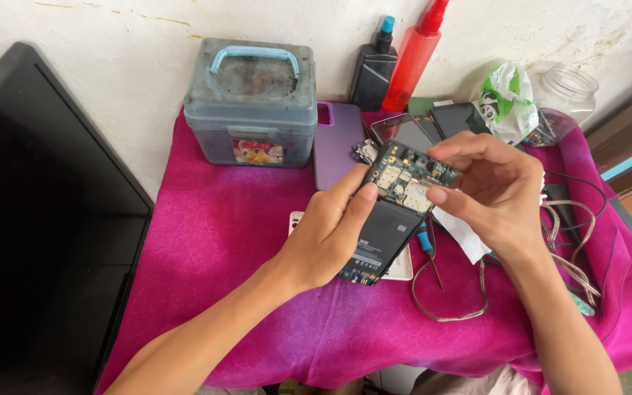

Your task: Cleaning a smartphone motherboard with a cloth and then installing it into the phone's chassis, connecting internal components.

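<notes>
above the pink cloth [243, 241], the left hand [327, 234] clamps the opened phone [393, 219] while right hand [495, 186] fingertips pinch at its circuit board, mid-disassembly, needing gentle lifting.

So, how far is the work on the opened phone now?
Done: the back cover is off the phone, so battery and circuit board show. In hand: the left hand holds it; the right hand fingers touch the board. Left: the board is still in place; the screwdriver lies on the cloth.
</notes>
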